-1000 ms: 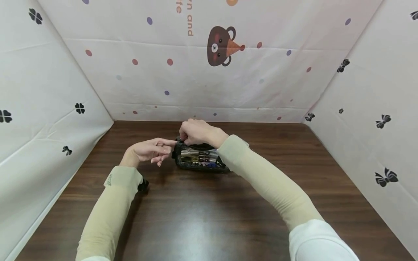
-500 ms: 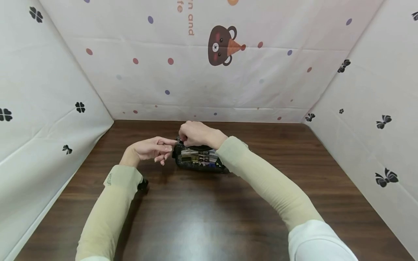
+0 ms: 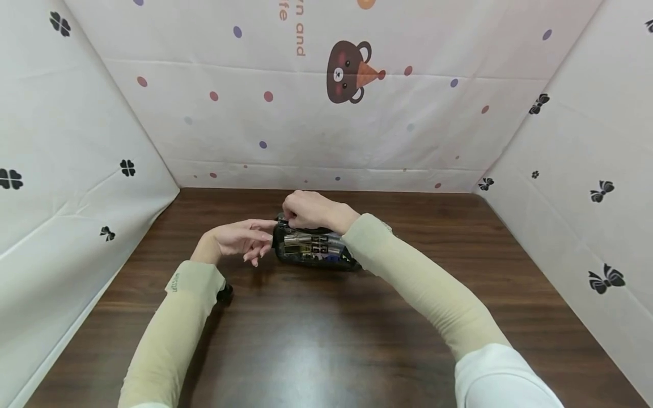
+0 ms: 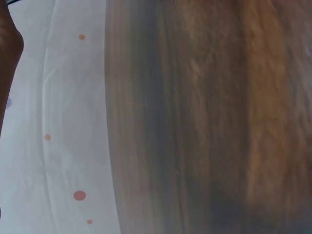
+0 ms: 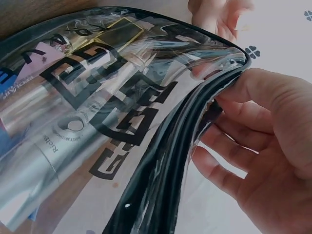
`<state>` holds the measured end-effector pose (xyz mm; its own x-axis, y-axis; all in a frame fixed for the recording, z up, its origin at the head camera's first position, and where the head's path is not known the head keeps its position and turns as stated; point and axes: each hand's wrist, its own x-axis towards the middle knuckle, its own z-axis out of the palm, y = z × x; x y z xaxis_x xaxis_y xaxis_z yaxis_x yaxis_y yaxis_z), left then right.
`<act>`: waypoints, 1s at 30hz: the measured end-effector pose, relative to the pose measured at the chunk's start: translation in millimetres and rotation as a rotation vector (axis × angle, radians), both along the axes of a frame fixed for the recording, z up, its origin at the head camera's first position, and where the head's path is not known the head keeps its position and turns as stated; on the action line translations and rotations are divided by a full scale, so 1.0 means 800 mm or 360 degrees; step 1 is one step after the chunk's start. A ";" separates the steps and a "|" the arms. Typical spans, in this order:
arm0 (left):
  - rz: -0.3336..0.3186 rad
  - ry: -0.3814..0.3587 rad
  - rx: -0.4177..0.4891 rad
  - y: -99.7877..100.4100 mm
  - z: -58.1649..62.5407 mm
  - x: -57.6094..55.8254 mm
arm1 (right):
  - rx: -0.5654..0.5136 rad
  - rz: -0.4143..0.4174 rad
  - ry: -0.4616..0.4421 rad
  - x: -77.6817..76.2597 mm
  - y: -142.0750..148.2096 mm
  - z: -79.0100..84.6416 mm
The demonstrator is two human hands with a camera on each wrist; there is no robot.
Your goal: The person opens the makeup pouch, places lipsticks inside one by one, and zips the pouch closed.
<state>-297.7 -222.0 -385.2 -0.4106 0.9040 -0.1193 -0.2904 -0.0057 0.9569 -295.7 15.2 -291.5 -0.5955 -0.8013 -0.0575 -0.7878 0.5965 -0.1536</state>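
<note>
A clear zip pouch (image 3: 311, 262) with dark edging and black lettering stands towards the back of the table. Through its plastic wall the right wrist view shows a silver tube (image 5: 34, 180) among other slim packages. My right hand (image 3: 312, 211) reaches across the top and pinches the pouch near the left end of its dark zipper (image 5: 163, 170); any zip pull is hidden by the thumb and fingers. At the pouch's left end is my left hand (image 3: 240, 238), index finger straight with its tip right at the upper corner, thumb beside the end, other fingers loosely bent.
The brown wood-grain table (image 3: 306, 340) stretches in front of the pouch and to both sides. White patterned sheets enclose it, with the back sheet (image 3: 433, 124) close behind the pouch. The left wrist view shows mostly tabletop and sheet.
Both hands stay at the pouch's upper left corner. The left hand has dipped slightly; the right hand keeps its pinch, and the pouch has hardly shifted.
</note>
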 end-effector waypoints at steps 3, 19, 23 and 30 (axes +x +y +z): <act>-0.0013 0.0006 0.0003 0.001 -0.001 -0.002 | -0.0003 0.0013 -0.0013 -0.001 0.001 0.002; -0.0189 0.0114 0.0190 0.003 -0.006 -0.007 | 0.0109 -0.0078 0.0053 0.007 0.000 0.018; -0.0076 0.0200 0.0050 0.002 0.001 -0.008 | 0.0102 -0.0036 0.0091 0.006 -0.004 0.007; 0.0001 0.0173 0.0033 0.002 0.007 -0.005 | 0.0087 0.0031 0.0212 0.004 -0.006 0.000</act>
